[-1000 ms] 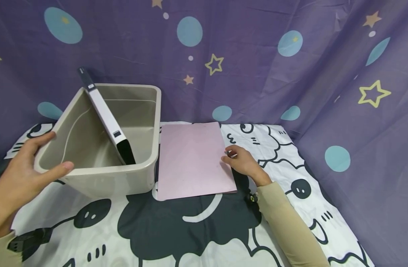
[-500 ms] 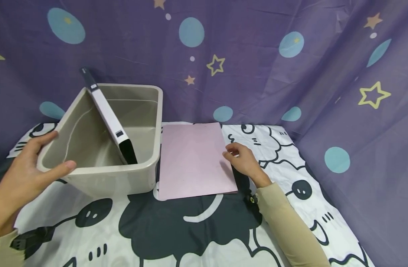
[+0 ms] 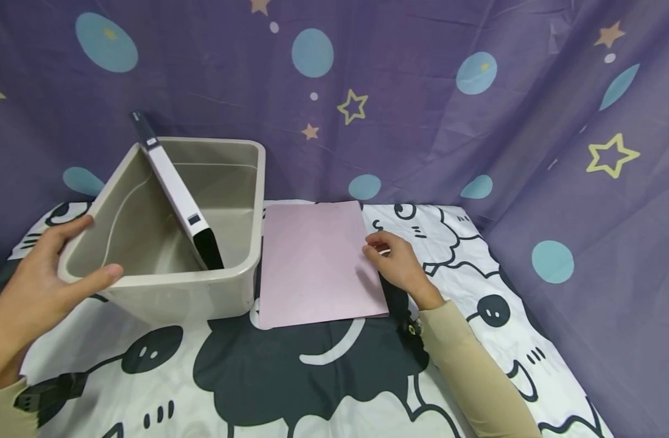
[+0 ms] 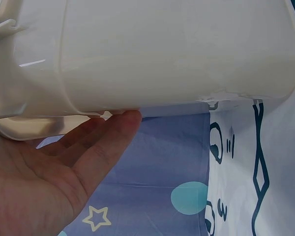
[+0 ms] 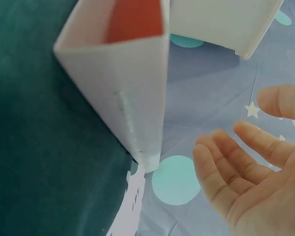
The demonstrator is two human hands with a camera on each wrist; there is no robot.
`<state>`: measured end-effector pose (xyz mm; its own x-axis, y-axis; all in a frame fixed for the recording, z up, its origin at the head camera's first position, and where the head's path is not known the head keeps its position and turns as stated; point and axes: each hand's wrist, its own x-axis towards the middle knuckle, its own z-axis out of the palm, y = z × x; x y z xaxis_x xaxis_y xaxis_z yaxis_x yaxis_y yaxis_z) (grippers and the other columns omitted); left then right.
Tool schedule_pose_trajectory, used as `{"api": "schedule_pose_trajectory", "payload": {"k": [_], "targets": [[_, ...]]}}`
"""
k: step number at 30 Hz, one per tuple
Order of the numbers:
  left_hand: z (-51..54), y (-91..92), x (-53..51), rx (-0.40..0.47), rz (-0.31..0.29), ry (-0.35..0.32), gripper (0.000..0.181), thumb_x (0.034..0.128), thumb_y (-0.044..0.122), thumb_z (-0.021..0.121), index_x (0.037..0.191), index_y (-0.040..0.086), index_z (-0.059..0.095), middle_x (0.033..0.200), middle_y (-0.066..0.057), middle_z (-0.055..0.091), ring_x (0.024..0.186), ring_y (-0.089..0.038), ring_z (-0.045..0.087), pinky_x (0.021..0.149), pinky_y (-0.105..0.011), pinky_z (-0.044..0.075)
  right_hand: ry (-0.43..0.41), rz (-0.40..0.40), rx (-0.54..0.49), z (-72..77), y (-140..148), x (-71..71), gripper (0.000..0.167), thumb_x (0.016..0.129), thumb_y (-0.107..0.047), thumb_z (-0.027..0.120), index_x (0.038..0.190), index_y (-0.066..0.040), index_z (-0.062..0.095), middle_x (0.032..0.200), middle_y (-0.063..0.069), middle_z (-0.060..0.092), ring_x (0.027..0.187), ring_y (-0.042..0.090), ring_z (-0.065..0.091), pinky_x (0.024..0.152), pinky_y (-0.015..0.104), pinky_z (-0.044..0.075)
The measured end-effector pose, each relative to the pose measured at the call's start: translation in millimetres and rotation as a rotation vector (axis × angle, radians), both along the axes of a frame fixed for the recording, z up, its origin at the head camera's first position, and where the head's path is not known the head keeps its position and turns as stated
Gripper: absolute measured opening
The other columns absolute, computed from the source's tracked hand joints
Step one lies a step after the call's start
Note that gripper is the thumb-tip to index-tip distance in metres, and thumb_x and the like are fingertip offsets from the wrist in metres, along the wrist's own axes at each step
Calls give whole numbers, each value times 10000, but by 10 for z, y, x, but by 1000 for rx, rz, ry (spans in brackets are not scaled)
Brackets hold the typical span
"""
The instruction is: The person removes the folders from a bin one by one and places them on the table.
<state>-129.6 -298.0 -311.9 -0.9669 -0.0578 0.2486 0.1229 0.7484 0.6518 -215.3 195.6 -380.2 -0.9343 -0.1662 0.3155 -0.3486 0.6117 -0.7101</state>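
A beige bin [image 3: 189, 298] stands at the left in the head view. My left hand [image 3: 41, 286] grips its left front corner, thumb over the rim and fingers along the outside, as the left wrist view shows. Inside leans a long white and black object [image 3: 172, 188], its upper end past the back rim. Right of the bin lies a flat pink item [image 3: 318, 264]. My right hand [image 3: 400, 261] hovers at its right edge, fingers loosely bent and holding nothing. In the right wrist view the pink item [image 5: 137, 73] has a wedge-shaped side with red inside, apart from the hand [image 5: 255, 167].
A cloth [image 3: 312, 389] with black and white cartoon faces covers the surface. A purple curtain [image 3: 411, 121] with stars and blue spots hangs behind and along the right. The bin stands close beside the pink item's left edge.
My right hand's fingertips have lifted slightly away from the pink item's right edge, where a small dark bit showed between them earlier. The left hand, bin and long object keep their places.
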Motion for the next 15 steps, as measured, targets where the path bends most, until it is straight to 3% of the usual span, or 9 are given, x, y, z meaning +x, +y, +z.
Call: {"api": "schedule_pose_trajectory", "payload": {"k": [1, 4, 5, 8, 10, 11, 14, 15], "targets": [[3, -1, 1, 0, -1, 0, 972, 826, 239, 749, 1543, 109, 106, 1506, -292, 183, 1123, -538, 343, 783, -496, 422, 2, 1, -2, 8, -7, 5, 236, 899, -169, 643, 1072, -10, 669, 968, 68, 671, 886, 192, 625, 789, 348, 512], [11, -6, -1, 5, -5, 3, 976, 822, 238, 754, 1542, 105, 109, 1498, -301, 190, 1115, -540, 346, 734, -306, 437, 5, 6, -5, 31, -28, 24, 232, 903, -171, 642, 1073, -16, 670, 967, 62, 669, 885, 187, 623, 784, 345, 511], [12, -10, 0, 5, -7, 5, 977, 818, 236, 757, 1542, 108, 115, 1494, -301, 198, 1108, -536, 351, 684, -217, 388, 6, 8, -5, 37, -35, 30, 230, 905, -172, 641, 1073, -18, 670, 969, 60, 668, 885, 186, 621, 783, 344, 510], [15, -19, -2, 5, -12, 12, 976, 814, 232, 762, 1542, 111, 123, 1489, -303, 206, 1100, -534, 355, 602, -115, 267, 11, 14, -2, 51, -55, 56, 216, 907, -172, 641, 1073, -37, 672, 984, 59, 666, 893, 186, 617, 785, 345, 508], [14, -11, -3, 1, -12, 12, 972, 820, 232, 755, 1541, 102, 116, 1491, -307, 197, 1104, -541, 350, 701, -202, 403, 11, 18, -3, 58, -70, 71, 203, 907, -171, 640, 1068, -51, 674, 996, 64, 667, 901, 191, 615, 795, 363, 509], [11, -6, -3, -1, -11, 10, 972, 822, 233, 752, 1542, 101, 112, 1493, -307, 193, 1106, -542, 349, 747, -298, 444, 12, 20, -3, 61, -78, 77, 197, 907, -170, 640, 1065, -57, 674, 1001, 67, 667, 904, 194, 615, 800, 374, 509], [5, 6, -5, -5, -7, 6, 971, 830, 235, 744, 1540, 89, 99, 1498, -309, 179, 1115, -551, 341, 776, -623, 386, 13, 34, -9, 73, -105, 89, 203, 903, -160, 642, 1066, -43, 673, 1014, 87, 672, 910, 203, 615, 815, 411, 507], [3, 6, -6, -1, -7, 7, 972, 828, 232, 745, 1540, 84, 99, 1493, -316, 182, 1109, -551, 343, 765, -617, 394, 14, 38, -12, 79, -115, 91, 206, 903, -159, 643, 1065, -36, 673, 1011, 87, 673, 907, 203, 614, 815, 414, 507]]}}
